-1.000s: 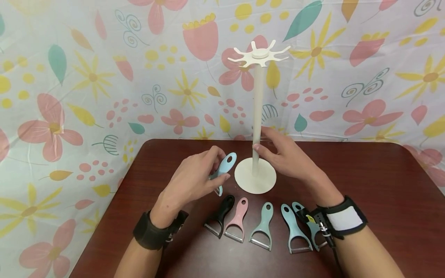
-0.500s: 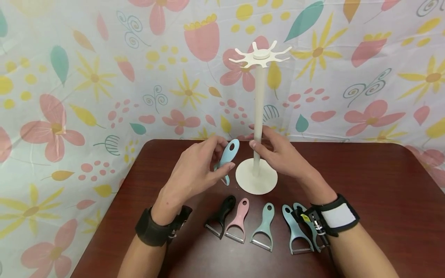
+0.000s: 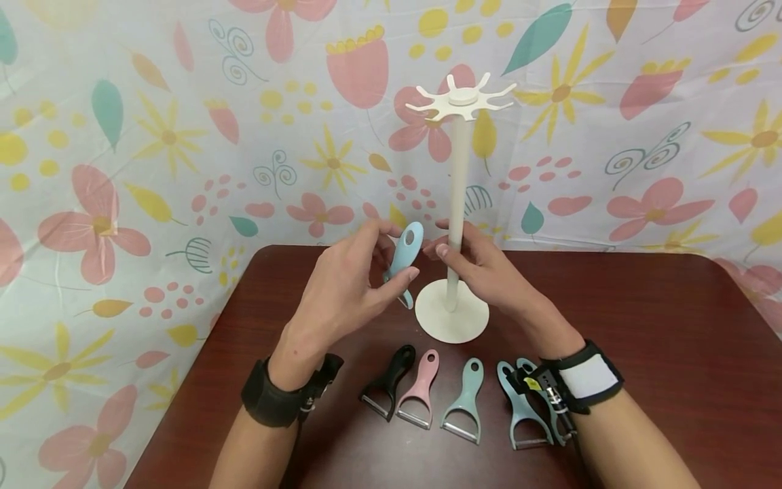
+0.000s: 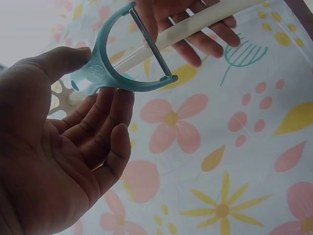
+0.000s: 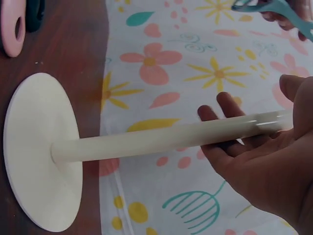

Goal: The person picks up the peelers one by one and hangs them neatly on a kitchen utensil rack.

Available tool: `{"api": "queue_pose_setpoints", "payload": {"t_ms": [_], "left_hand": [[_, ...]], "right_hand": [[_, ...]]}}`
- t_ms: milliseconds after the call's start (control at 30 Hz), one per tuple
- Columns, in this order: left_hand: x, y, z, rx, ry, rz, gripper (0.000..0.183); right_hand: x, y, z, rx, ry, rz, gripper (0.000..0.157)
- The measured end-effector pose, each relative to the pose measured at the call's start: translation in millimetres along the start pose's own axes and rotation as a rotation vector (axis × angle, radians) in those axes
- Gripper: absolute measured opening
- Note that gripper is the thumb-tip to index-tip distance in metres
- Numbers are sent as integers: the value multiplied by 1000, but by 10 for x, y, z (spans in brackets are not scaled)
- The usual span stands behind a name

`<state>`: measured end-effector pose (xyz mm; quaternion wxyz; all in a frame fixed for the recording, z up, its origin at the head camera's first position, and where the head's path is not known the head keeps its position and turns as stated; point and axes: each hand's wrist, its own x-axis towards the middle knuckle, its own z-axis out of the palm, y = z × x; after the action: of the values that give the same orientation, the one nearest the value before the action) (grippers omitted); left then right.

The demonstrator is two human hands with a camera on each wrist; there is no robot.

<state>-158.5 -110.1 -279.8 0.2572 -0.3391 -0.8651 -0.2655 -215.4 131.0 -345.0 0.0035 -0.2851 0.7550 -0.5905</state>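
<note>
Pinching blue peeler (image 3: 404, 257) (left hand (image 3: 338, 288)).

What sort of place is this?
Probably an indoor workspace, perhaps a staged one: a dark brown table bears a pronged white stand and several peelers, with a flower-patterned backdrop behind it.
</note>
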Motion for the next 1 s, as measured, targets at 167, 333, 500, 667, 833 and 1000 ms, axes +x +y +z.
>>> {"api": "queue_pose_setpoints", "payload": {"t_ms": [167, 333, 500, 667, 833, 1000], "left_hand": [[43, 18, -13, -15, 31, 15, 45], [113, 46, -34, -42, 94, 41, 45], [205, 95, -70, -60, 178, 84, 46], [299, 133, -110, -82, 238, 133, 46], [376, 156, -148, -98, 258, 145, 44], [428, 235, -206, -128, 294, 143, 42]], "right_hand": [[0, 27, 11, 78, -12, 43, 45], [0, 41, 38, 108, 1, 64, 42], [10, 86, 82, 134, 26, 53, 42], [24, 130, 119, 150, 47, 52, 41], [41, 164, 141, 164, 60, 49, 42], [48, 175, 153, 185, 64, 56, 43]]}}
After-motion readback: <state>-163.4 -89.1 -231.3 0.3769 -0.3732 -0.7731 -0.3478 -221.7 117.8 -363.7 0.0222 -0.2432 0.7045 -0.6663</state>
